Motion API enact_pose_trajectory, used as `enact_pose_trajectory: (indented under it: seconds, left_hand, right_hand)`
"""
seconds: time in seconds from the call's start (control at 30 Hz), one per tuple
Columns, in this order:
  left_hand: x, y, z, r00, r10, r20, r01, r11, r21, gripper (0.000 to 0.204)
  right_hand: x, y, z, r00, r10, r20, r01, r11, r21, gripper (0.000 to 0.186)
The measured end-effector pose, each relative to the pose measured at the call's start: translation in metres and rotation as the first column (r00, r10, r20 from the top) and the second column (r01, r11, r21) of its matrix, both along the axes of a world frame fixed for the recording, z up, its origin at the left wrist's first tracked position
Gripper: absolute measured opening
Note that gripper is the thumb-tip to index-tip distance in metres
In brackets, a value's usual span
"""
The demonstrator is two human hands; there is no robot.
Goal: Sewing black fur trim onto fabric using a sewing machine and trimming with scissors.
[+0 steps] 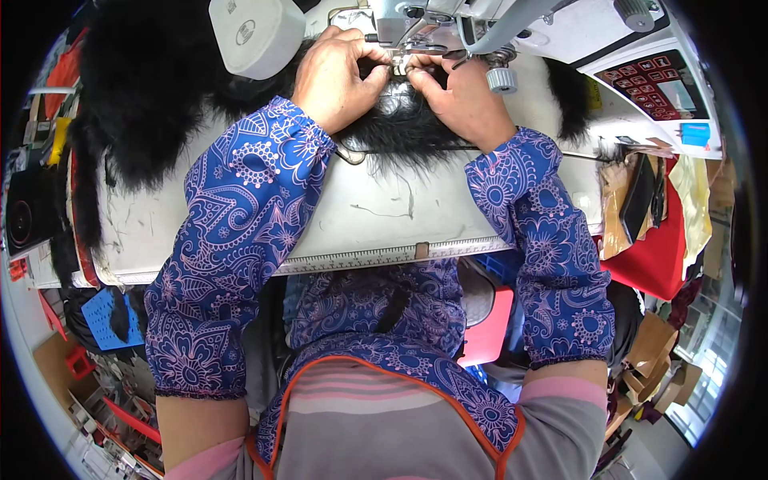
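Observation:
A piece of black fur (404, 132) lies on the white sewing machine bed, its long hairs hanging toward me. My left hand (340, 80) pinches it just left of the presser foot (399, 66), thumb and forefinger close together. On the other side of the foot, my right hand (468, 98) grips the fur between thumb and fingers. The fingertips of both hands are partly hidden by the fur and the machine's needle parts. Above them sits the sewing machine head (416, 18).
More black fur (144, 88) is heaped at the left. A white rounded machine part (258, 36) overhangs near my left hand. A control panel (654, 86) is at the upper right. A ruler strip (360, 257) runs along the table's front edge. Red cloth (660, 248) hangs at the right.

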State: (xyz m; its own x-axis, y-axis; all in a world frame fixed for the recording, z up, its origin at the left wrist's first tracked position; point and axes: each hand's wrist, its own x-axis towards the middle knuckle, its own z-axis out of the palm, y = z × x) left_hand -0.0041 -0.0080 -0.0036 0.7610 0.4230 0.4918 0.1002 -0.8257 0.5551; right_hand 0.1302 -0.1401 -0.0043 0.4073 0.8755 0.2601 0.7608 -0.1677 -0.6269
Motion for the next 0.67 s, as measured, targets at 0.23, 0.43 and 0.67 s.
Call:
enact_pose_trajectory:
  seconds: [0.23,0.43,0.67]
  left_hand:
    - [0.001,0.000,-0.002,1.000,-0.005,0.023,0.004,1.000,0.025,0.009]
    - [0.001,0.000,-0.001,1.000,0.009,0.013,-0.010,1.000,0.021,0.010]
    - [0.006,0.003,-0.003,0.999,0.018,0.029,-0.019,0.999,0.031,0.012]
  right_hand:
    - [-0.004,0.000,0.007,0.987,-0.027,0.161,0.034,0.999,-0.036,0.026]
    - [-0.005,0.001,0.010,0.971,-0.038,0.234,0.049,0.998,-0.044,0.027]
    - [0.002,0.007,0.002,0.986,-0.010,0.166,0.006,1.000,0.022,0.028]
